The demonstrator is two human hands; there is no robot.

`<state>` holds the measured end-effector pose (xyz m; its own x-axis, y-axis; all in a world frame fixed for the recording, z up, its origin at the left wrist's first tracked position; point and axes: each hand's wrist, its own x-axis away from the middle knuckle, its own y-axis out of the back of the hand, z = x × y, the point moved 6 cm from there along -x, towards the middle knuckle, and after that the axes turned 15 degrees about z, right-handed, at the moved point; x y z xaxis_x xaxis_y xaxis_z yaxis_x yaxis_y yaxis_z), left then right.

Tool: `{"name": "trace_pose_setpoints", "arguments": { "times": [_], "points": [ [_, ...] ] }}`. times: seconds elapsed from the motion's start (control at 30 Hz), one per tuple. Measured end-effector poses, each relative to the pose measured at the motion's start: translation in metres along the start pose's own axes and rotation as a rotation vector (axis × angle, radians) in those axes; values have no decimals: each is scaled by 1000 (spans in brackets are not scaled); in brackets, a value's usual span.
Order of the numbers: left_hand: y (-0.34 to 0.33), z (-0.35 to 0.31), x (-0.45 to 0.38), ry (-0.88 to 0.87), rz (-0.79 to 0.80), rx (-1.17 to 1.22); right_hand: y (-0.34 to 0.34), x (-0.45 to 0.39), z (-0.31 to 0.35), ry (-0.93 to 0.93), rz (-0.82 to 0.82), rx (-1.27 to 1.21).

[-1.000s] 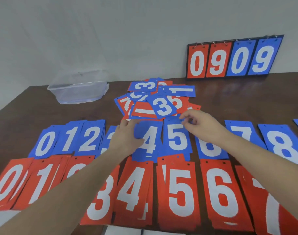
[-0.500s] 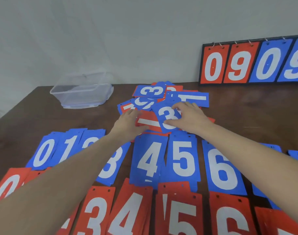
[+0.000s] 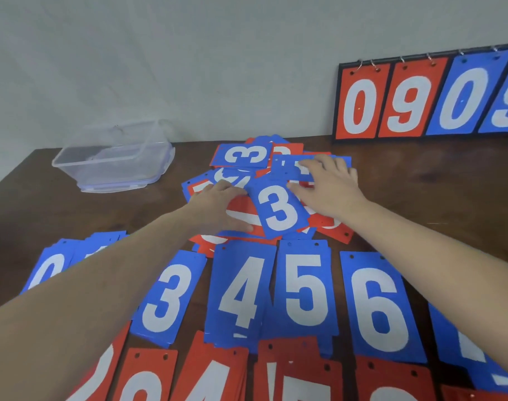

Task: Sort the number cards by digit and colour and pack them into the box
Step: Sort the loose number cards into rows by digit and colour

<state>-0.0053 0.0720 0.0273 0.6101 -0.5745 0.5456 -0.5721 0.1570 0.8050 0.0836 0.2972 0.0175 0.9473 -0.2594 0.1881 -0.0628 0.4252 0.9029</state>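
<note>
Two hands work the unsorted heap at upper centre of the head view, the only view supplied. The left hand [image 3: 218, 206] lies flat with straight fingers on red cards at the heap's left edge, gripping nothing; the right hand [image 3: 326, 188] rests with relaxed fingers spread across a blue card [image 3: 287, 166] and beside the loose blue 3 card [image 3: 280, 211], with no pinch visible. In my judgement the step in hand is lifting that 3 off the heap: the left hand should hold the heap down while the right slides one card free, so neighbours are not dragged, then lays it squarely on the blue 3 stack [image 3: 167, 299] at lower left of centre. The cards are thin, flat rectangles, red or blue with white digits and two punched holes at one end. Sorted blue stacks run across mid-frame, red stacks along the bottom edge. The clear plastic box [image 3: 114, 160] stands at upper left, well apart, apparently empty.
</note>
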Motion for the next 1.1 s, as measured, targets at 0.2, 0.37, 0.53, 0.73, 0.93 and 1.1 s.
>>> {"name": "trace_pose_setpoints", "arguments": {
  "times": [0.2, 0.37, 0.53, 0.73, 0.93, 1.1],
  "points": [
    [14, -12, 11, 26, -38, -28, 8, -14, -34, -85, 112, 125],
    [22, -15, 16, 3, -59, -15, 22, -13, -39, -131, 50, 93],
    [29, 13, 22, 83, -111, 50, 31, -3, -31, -37, -154, 53],
    [32, 43, 45, 163, -147, 249, 37, 3, -36, -16, -158, -325],
    [25, 60, 74, 117, -310, 688, 48, 20, -38, -8, -201, -820],
    [7, 56, 97, -20, -387, 1005, 39, 41, -19, 24, -139, -1013]
  ]
}}
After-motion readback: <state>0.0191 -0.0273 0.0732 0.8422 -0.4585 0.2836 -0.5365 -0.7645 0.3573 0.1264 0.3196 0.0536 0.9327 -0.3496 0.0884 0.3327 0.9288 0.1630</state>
